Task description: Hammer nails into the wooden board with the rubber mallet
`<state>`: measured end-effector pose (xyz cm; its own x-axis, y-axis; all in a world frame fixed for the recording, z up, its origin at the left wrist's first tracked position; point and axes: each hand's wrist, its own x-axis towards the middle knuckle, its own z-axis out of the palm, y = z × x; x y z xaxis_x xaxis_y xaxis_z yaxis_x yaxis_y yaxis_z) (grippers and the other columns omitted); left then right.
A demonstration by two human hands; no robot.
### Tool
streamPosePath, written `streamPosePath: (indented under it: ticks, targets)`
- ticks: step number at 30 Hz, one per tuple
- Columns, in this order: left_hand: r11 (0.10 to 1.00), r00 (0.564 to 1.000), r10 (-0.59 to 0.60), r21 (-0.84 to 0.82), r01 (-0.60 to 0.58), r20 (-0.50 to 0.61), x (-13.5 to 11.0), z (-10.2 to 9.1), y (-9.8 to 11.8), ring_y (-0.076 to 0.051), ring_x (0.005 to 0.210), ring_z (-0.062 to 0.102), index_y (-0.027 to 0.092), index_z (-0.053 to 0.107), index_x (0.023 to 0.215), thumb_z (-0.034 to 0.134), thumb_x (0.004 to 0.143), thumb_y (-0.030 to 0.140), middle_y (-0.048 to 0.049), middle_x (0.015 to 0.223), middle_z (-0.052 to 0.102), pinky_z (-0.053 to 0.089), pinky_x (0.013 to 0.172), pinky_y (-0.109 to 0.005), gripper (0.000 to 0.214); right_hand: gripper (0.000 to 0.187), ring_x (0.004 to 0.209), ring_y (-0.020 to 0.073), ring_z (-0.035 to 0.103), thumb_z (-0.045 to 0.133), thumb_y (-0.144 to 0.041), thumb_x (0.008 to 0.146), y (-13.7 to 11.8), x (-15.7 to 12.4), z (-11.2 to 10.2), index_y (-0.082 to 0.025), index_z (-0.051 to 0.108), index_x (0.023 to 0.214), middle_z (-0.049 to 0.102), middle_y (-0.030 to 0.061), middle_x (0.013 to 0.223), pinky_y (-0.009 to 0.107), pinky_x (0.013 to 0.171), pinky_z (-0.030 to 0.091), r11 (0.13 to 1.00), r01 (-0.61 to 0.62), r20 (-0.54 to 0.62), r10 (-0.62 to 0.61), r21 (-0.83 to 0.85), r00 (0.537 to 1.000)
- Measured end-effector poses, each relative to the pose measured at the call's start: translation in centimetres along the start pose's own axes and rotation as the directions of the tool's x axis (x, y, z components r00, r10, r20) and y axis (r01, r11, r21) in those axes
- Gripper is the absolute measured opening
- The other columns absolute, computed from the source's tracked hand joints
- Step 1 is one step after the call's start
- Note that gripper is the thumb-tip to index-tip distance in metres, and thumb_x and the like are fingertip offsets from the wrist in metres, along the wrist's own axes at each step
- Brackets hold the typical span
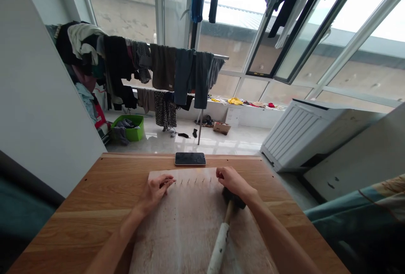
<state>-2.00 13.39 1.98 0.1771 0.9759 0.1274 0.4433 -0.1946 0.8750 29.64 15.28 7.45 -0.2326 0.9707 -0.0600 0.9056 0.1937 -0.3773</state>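
A pale wooden board (190, 227) lies on a brown wooden table (95, 206). A row of several small nails (193, 180) stands near the board's far edge. My left hand (156, 189) is closed in a pinch at the left end of that row, holding a nail. My right hand (230, 181) rests closed at the right end of the row, fingers curled on something I cannot make out. A hammer (223, 234) with a dark head and white handle lies on the board, partly under my right wrist.
A dark phone (190, 158) lies flat at the table's far edge. Beyond it stand a drying rack with clothes (171, 71), a green basket (131, 127) on the floor, and a white cabinet (303, 135) to the right. Large windows fill the back.
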Motion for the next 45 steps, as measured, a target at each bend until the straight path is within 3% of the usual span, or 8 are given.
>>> streamPosePath:
  ticks: [5, 8, 11, 18, 24, 30, 33, 45]
  targets:
    - [1.0, 0.996, -0.004, 0.013, 0.003, 0.094, 0.2, 0.0, -0.2, -0.014, 0.044, 0.063, 0.021, 0.072, 0.111, 0.054, 0.089, 0.046, -0.0064, 0.115, 0.075, 0.058, 0.066, -0.031, 0.038, 0.021, 0.08, 0.0184, 0.061, 0.054, -0.001, 0.071, -1.2, 0.0, -0.1, -0.016, 0.067, 0.076, 0.069, 0.0071, 0.083, 0.025, 0.071, 0.038, 1.0, 0.004, 0.011, -0.004, -0.029, 1.0]
    - [0.996, 0.987, 0.032, 0.081, -0.046, 0.16, 0.8, 0.3, -0.6, -0.022, 0.079, 0.075, 0.024, 0.073, 0.113, 0.054, 0.09, 0.041, -0.0038, 0.114, 0.075, 0.058, 0.084, -0.032, 0.034, 0.017, 0.087, 0.02, 0.06, 0.056, -0.004, 0.072, -1.7, 0.1, 0.4, -0.017, 0.066, 0.077, 0.069, 0.007, 0.085, 0.024, 0.075, 0.038, 0.999, 0.021, 0.036, -0.02, -0.036, 0.999]
    - [0.983, 0.983, 0.073, 0.154, -0.099, 0.167, 1.3, 0.7, -0.7, -0.025, 0.104, 0.072, 0.024, 0.074, 0.111, 0.053, 0.091, 0.039, -0.0044, 0.112, 0.076, 0.055, 0.091, -0.031, 0.033, 0.014, 0.082, 0.019, 0.06, 0.056, -0.005, 0.076, -1.8, 0.4, 1.2, -0.017, 0.064, 0.077, 0.069, 0.0055, 0.079, 0.024, 0.072, 0.037, 0.999, 0.03, 0.043, -0.029, -0.031, 0.999]
    - [0.993, 0.988, 0.101, 0.055, -0.108, 0.119, 1.3, 1.5, -0.3, -0.022, 0.102, 0.072, 0.023, 0.073, 0.112, 0.05, 0.094, 0.04, -0.0037, 0.112, 0.076, 0.055, 0.089, -0.028, 0.034, 0.027, 0.08, 0.0161, 0.064, 0.059, -0.009, 0.079, -1.6, 0.7, 2.5, -0.018, 0.067, 0.104, 0.072, 0.0024, 0.085, 0.021, 0.073, 0.04, 0.997, 0.07, 0.061, -0.07, 0.012, 0.996]
    - [0.97, 0.978, 0.081, 0.21, -0.122, 0.193, 1.6, 2.6, 0.0, -0.022, 0.101, 0.073, 0.027, 0.072, 0.115, 0.049, 0.096, 0.036, -0.0032, 0.113, 0.076, 0.054, 0.088, -0.027, 0.032, 0.02, 0.085, 0.0192, 0.065, 0.055, -0.013, 0.086, -1.8, 0.6, 2.1, -0.018, 0.073, 0.08, 0.073, 0.0075, 0.087, 0.024, 0.079, 0.04, 0.998, 0.053, 0.019, -0.053, -0.037, 0.998]
    - [0.982, 0.976, 0.104, 0.135, -0.131, 0.19, 2.0, 3.2, 1.0, -0.023, 0.095, 0.074, 0.025, 0.074, 0.108, 0.051, 0.096, 0.039, -0.0045, 0.104, 0.078, 0.054, 0.082, -0.026, 0.03, 0.016, 0.087, 0.019, 0.066, 0.06, -0.019, 0.089, -3.4, 0.4, 1.7, -0.019, 0.074, 0.094, 0.075, 0.0058, 0.089, 0.024, 0.078, 0.041, 0.997, 0.075, 0.017, -0.074, -0.02, 0.997]
    - [0.992, 0.985, 0.112, 0.041, -0.118, 0.132, 2.0, 3.9, 1.2, -0.023, 0.101, 0.072, 0.025, 0.074, 0.109, 0.052, 0.094, 0.039, -0.0039, 0.11, 0.077, 0.053, 0.087, -0.027, 0.029, 0.016, 0.083, 0.0179, 0.066, 0.06, -0.017, 0.089, -4.2, 0.5, 1.7, -0.02, 0.075, 0.086, 0.074, 0.006, 0.089, 0.023, 0.074, 0.041, 0.995, 0.102, 0.052, -0.102, -0.012, 0.993]
    - [0.986, 0.987, 0.068, 0.141, -0.09, 0.149, 2.6, 6.3, 2.2, -0.024, 0.097, 0.073, 0.027, 0.072, 0.11, 0.05, 0.095, 0.032, -0.0048, 0.106, 0.077, 0.051, 0.082, -0.029, 0.027, 0.013, 0.081, 0.0158, 0.067, 0.064, -0.018, 0.088, -5.7, 1.5, 2.8, -0.019, 0.077, 0.088, 0.077, 0.0044, 0.087, 0.02, 0.073, 0.043, 0.983, 0.141, 0.022, -0.144, 0.119, 0.989]
